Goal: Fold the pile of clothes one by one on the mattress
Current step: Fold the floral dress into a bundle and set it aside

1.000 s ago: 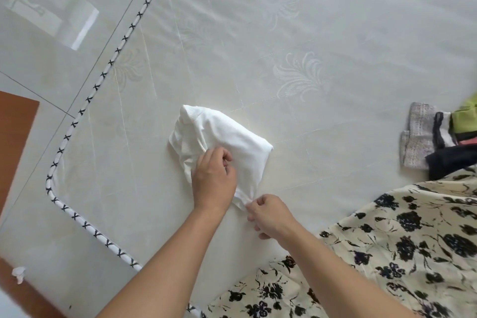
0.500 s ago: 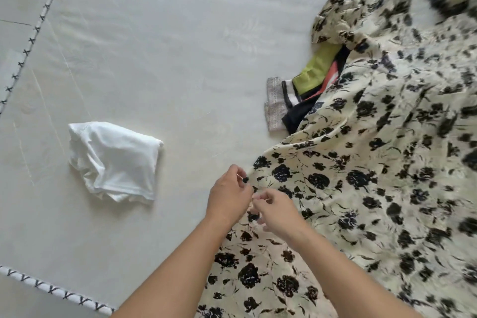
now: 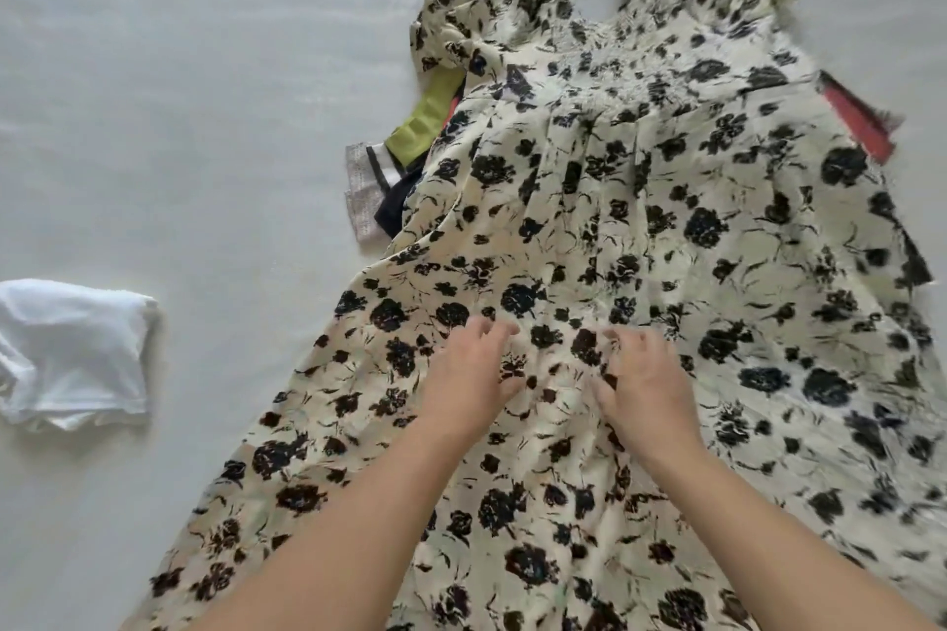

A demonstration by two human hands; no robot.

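Both hands are lying on the dress [image 3: 640,231], side by side and a little apart. The left hand [image 3: 469,374] is resting palm down, fingers loosely bent, gripping nothing. The right hand [image 3: 643,384] is doing likewise, fingers spread and slightly curled against the cloth; motion blur is preventing any finer reading of either. The dress, cream with black flowers, is lying spread across the mattress [image 3: 205,92], its bodice pointing away from the person. It is covering most of a pile [image 3: 405,154] of other clothes, whose green, striped, black and red edges are showing at its left and right sides. A folded white garment [image 3: 71,354] is sitting well apart, at the left edge.
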